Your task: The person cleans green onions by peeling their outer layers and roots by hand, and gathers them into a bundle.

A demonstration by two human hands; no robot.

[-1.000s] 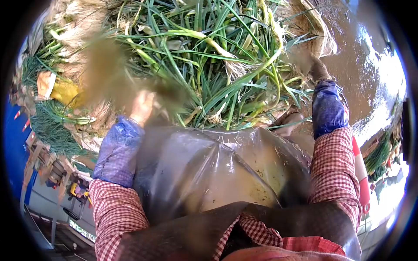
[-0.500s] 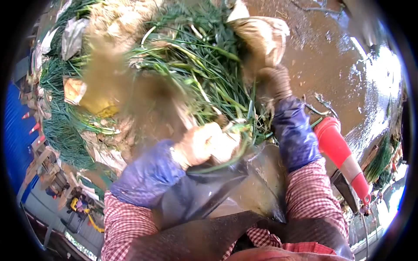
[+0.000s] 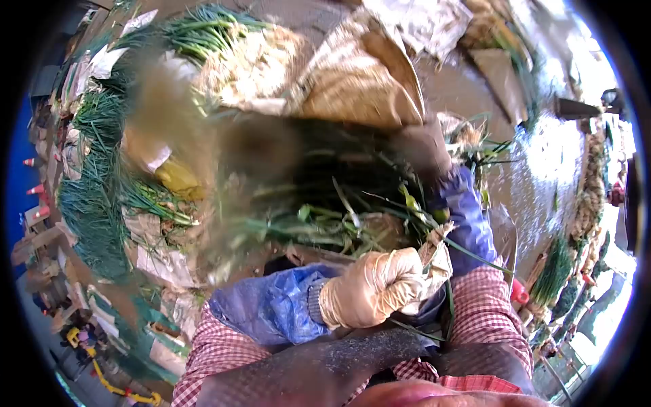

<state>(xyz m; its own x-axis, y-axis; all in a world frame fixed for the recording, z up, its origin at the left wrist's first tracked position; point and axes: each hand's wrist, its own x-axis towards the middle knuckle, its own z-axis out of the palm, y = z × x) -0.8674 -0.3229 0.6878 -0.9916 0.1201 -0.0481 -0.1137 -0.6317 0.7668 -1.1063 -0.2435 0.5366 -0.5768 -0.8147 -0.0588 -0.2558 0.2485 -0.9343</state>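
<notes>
A tan sack [image 3: 356, 85] stands lifted in the middle, its dark opening facing me, with green onions [image 3: 325, 227] in its shadow and spilling towards my apron. My left hand [image 3: 373, 286], in a pale yellow glove, is closed in a fist around the sack's near edge [image 3: 434, 261], close to my lap. Farther off on the right, my right hand [image 3: 427, 152] is at the sack's far right edge; it is shadowed and blurred, and its fingers are hard to make out. Blue sleeve covers reach both wrists.
Bundled green onions with pale roots [image 3: 251, 64] lie at the upper left. More onions [image 3: 95, 217] are heaped along the left, near a yellow bag [image 3: 180, 180]. Wet brown ground [image 3: 536, 183] shows on the right, with another onion bundle [image 3: 553, 271] beyond. Brown smudges blur the view.
The sack has come up and over the onions, shading them. My left hand has moved right and nearer my body, now closed on the sack's edge. The red and white cone has mostly left view.
</notes>
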